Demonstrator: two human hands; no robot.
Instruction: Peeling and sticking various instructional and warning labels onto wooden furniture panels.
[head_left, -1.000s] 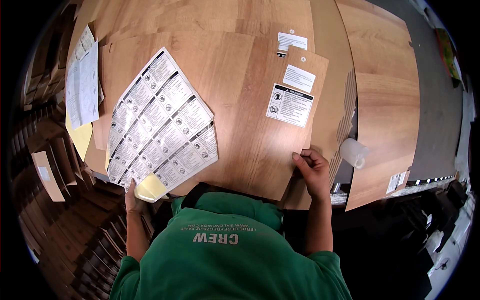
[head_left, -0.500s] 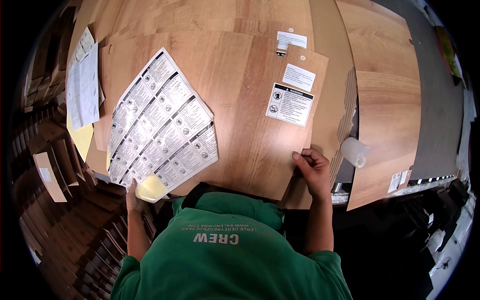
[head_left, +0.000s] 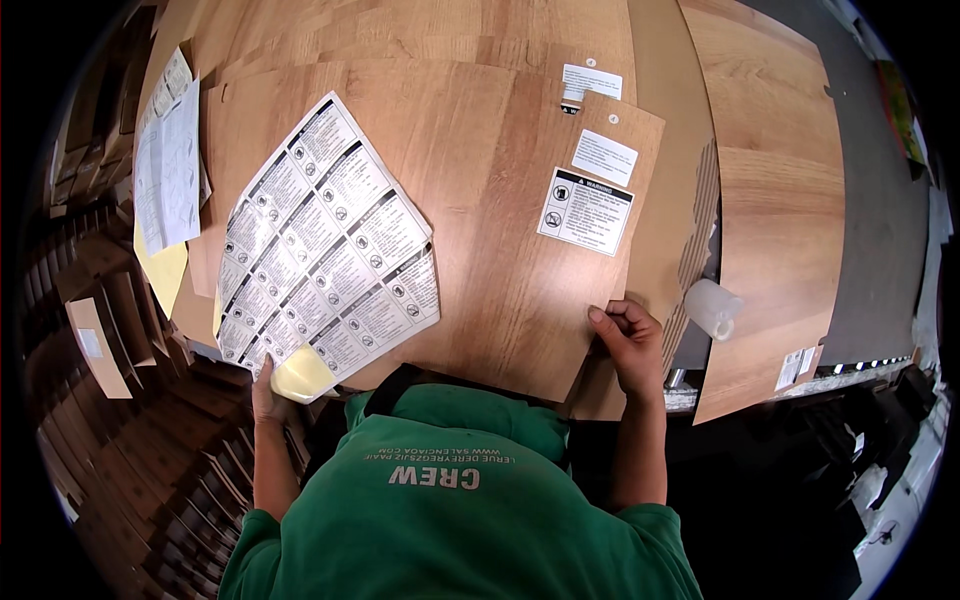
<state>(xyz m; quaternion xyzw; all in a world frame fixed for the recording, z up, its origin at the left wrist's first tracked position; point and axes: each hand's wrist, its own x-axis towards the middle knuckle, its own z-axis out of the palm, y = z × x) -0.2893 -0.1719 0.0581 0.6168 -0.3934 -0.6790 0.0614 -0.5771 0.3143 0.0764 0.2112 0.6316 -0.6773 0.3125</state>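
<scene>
My left hand [head_left: 268,395] is closed on the lower corner of a sheet of black-and-white warning labels [head_left: 335,215], with the thumb on top. One corner of that sheet shows bare yellow backing [head_left: 303,374]. Under it lies a wood-grain panel [head_left: 480,250]. At the panel's right edge my right hand [head_left: 632,345] is closed, thumb on the top face and fingers curled at the edge. A warning label [head_left: 586,211] sits flat on the panel beyond that hand, below a smaller white label [head_left: 605,157].
Another wood-grain panel [head_left: 785,200] lies on the right, with a translucent plastic cylinder [head_left: 713,309] at its near left edge. Cardboard [head_left: 670,190] shows between the panels. Papers [head_left: 168,170] and a yellow sheet [head_left: 162,275] lie at the left edge. Brown boards [head_left: 100,350] stand at left.
The whole picture has shifted very slightly. Both hands keep the same grips, and the label sheet stays tilted over the panel.
</scene>
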